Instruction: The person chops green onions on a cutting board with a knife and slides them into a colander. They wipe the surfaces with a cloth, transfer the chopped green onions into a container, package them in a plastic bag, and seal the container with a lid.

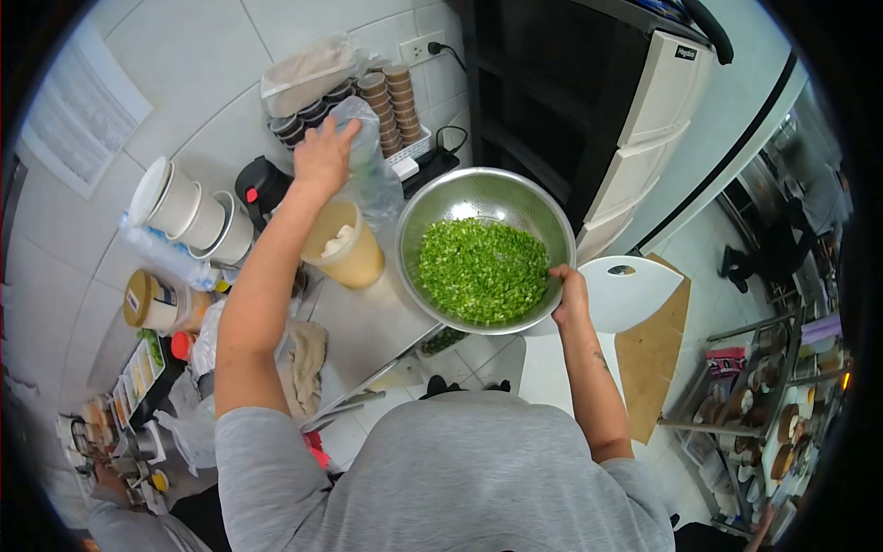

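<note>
A metal colander (561, 213) holds a heap of chopped green herbs or scallions (483, 271). My right hand (570, 293) grips its right rim, thumb on the edge. My left hand (324, 156) reaches over the counter at a clear plastic bag (377, 179), with its fingers partly spread at the bag's top; whether it pinches the plastic I cannot tell. Under my left forearm stands a yellowish plastic pitcher (354, 262) with something white in it. A black lidded jug (264, 184) is just left of my left wrist.
Stacked lidded cups (391, 106) stand against the wall below a power outlet (420, 48). White tubs (189, 213), jars (152, 302) and a beige cloth (306, 363) lie to the left. White drawers (648, 129) are at right. Another person (814, 207) is at far right.
</note>
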Demonstrator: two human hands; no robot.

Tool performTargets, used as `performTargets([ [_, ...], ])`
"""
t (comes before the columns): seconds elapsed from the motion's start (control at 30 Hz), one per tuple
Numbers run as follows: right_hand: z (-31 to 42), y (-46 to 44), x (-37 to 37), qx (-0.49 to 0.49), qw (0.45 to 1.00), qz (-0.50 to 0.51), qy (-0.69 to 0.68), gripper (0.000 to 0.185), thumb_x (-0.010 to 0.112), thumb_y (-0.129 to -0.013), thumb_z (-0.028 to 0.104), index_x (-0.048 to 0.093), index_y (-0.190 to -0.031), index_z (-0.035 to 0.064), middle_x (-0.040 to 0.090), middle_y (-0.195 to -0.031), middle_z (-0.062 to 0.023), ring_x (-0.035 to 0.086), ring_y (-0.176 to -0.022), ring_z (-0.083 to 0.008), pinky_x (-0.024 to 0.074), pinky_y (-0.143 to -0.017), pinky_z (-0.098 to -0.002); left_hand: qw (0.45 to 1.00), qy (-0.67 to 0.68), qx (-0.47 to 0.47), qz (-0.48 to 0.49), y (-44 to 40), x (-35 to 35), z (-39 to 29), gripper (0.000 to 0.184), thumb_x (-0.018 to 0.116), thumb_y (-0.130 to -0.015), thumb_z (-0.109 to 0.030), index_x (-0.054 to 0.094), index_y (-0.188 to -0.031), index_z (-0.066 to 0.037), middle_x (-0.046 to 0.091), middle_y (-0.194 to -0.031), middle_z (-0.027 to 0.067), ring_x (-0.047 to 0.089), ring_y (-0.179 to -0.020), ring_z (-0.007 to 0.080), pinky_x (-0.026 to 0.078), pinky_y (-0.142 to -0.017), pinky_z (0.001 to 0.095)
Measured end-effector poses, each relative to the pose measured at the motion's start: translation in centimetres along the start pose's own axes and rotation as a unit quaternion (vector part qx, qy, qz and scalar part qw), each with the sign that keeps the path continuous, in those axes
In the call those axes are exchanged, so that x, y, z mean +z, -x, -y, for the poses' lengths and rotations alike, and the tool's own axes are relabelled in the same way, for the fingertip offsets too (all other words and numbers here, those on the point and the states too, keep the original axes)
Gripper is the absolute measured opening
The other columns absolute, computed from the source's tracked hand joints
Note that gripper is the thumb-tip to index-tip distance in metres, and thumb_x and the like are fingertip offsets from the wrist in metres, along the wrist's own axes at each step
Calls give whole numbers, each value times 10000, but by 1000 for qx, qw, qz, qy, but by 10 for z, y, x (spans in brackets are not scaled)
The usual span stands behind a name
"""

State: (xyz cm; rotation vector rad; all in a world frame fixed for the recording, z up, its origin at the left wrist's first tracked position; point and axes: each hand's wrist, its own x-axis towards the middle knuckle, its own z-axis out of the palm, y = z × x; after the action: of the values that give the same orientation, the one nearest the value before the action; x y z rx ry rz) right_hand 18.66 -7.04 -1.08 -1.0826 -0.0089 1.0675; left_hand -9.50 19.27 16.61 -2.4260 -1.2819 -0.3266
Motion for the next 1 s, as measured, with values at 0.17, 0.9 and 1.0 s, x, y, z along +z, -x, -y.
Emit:
performTargets([
  [0.17, 5, 14, 15, -19, 999, 14, -42, 382, 546, -797, 162, 497, -1119, -38, 560, -1084, -172, 553, -999, -296, 461, -892, -397, 998, 0, 55, -20, 12, 4, 28, 566, 707, -708, -132, 458, -1202, -250, 451, -1219, 125, 516, -1047, 366, 475, -830, 417],
  [0.9, 29, 78, 24, -114, 992, 21, -58, 335, 580, -745, 81, 486, -1053, -13, 525, -955, -106, 519, -897, -240, 442, -861, -375, 860, 482, -92, 137, 145, 50, 9, 389, 488, -773, -84, 520, -1155, -21, 620, -951, 256, 603, -911, 368, 456, -810, 399],
  [1.0, 49, 80, 25, -187, 980, 43, -56, 377, 575, -759, 81, 471, -1103, -31, 535, -999, -115, 527, -937, -241, 443, -871, -385, 876, 459, -86, 122, 133, 45, -14, 372, 495, -783, -115, 521, -1142, -20, 605, -970, 280, 581, -938, 418, 452, -811, 422],
])
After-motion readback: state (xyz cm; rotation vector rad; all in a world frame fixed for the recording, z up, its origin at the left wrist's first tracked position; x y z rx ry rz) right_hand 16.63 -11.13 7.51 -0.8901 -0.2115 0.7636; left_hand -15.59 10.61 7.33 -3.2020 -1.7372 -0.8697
